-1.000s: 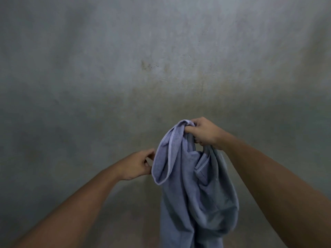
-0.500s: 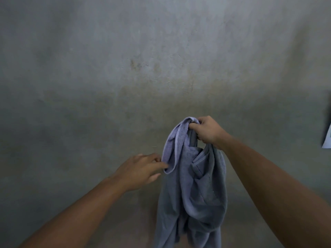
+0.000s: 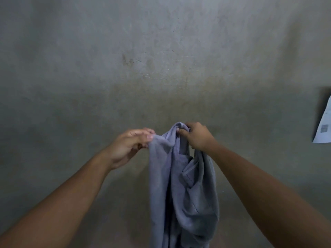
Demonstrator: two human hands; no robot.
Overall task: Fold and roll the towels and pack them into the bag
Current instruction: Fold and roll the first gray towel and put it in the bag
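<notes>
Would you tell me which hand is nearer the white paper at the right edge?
Right. The right hand grips the towel left of the paper; the left hand pinches the towel farther left.

Both hands, left [image 3: 129,145] and right [image 3: 196,137], pinch hanging grey towel [image 3: 180,190].

Plain, dim interior, kind not determinable. Indicated by a bare grey wall [image 3: 161,51], stained brown midway, and a printed paper sheet [image 3: 324,122] seen at the right.
</notes>
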